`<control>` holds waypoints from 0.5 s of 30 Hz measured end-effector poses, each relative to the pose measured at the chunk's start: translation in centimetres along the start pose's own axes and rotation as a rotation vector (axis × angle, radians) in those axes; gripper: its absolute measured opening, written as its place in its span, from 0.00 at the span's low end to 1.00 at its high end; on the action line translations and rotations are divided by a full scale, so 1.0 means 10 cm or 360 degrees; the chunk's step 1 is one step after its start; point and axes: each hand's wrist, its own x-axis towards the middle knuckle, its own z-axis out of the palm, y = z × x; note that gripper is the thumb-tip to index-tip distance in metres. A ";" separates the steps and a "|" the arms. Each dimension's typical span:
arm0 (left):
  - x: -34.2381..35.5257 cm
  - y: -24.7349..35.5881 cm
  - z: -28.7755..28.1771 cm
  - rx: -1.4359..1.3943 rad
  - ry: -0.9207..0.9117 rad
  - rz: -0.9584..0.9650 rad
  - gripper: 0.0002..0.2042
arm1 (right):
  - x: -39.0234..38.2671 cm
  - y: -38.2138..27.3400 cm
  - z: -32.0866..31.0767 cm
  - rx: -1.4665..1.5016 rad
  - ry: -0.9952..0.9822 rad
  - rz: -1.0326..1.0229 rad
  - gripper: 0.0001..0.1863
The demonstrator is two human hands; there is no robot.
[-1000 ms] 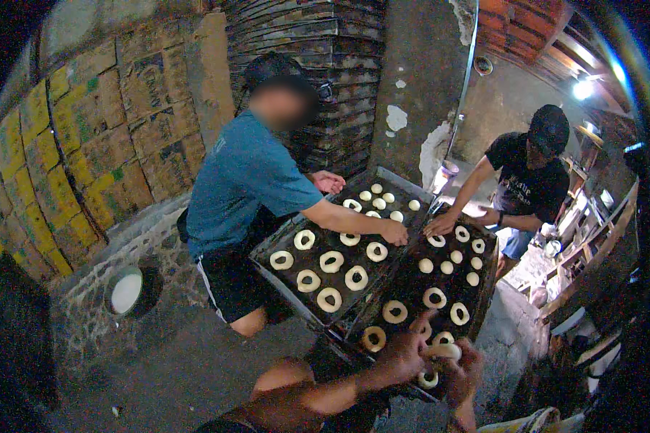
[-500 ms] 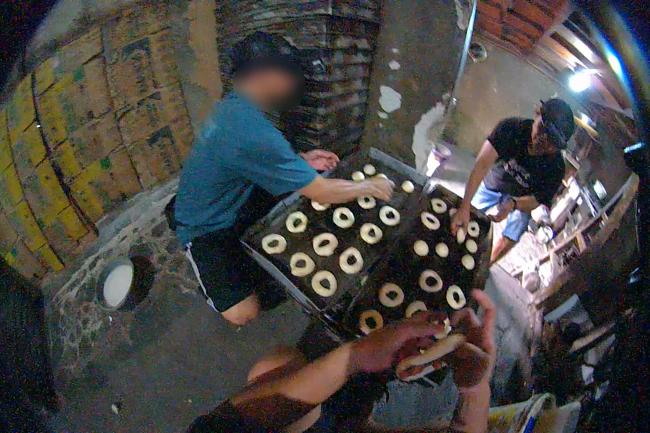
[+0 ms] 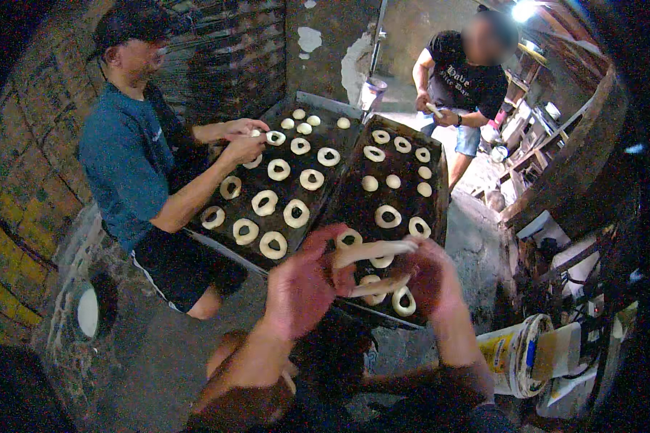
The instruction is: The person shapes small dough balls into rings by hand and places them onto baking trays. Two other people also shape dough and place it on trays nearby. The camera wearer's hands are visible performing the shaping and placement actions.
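Observation:
Between my hands a pale dough ring [image 3: 372, 252] is stretched into a long loop, above the near part of the right dark tray [image 3: 354, 203]. My left hand [image 3: 303, 285] is closed around the loop's left end. The fingers of my right hand [image 3: 437, 278] curl around its right end; motion blurs them somewhat. Below and beyond the loop, several shaped dough rings [image 3: 388, 216] lie on the tray. Small round dough balls [image 3: 393, 182] sit farther back. The left tray [image 3: 325, 107] holds more rings and a few balls at its far end.
A person in a blue shirt [image 3: 126, 144] works dough at the left tray. Another, in a black shirt [image 3: 469, 79], stands behind the right tray, holding dough. A bucket [image 3: 516, 353] stands at the lower right. A bowl with white contents [image 3: 88, 314] is on the floor at left.
The ring in my hands is now pulled wide, with my hands farther apart. The person in black has lifted dough off the tray. My view has turned right.

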 end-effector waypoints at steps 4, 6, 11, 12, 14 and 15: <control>0.06 -0.01 -0.05 -0.0219 0.0145 -0.0052 0.27 | 0.46 0.06 -0.15 -0.0934 -0.0271 -0.0280 0.08; 0.06 0.04 -0.13 -0.0193 0.0256 0.0088 0.27 | 0.73 0.14 -0.15 -0.1514 -0.0606 -0.0455 0.07; 0.01 0.13 -0.29 0.0403 0.0514 -0.0187 0.30 | 1.82 0.14 -0.29 -0.1890 -0.0286 -0.0329 0.05; 0.00 0.15 -0.30 0.0310 0.0532 -0.0211 0.29 | 2.03 0.21 -0.37 -0.2185 -0.0249 -0.0515 0.06; -0.03 0.18 -0.31 0.0265 0.0530 -0.0200 0.27 | 2.41 0.43 -0.57 -0.2221 -0.0189 -0.0492 0.09; -0.03 0.20 -0.31 0.0238 0.0500 -0.0185 0.27 | 2.60 0.56 -0.66 -0.2218 -0.0144 -0.0508 0.12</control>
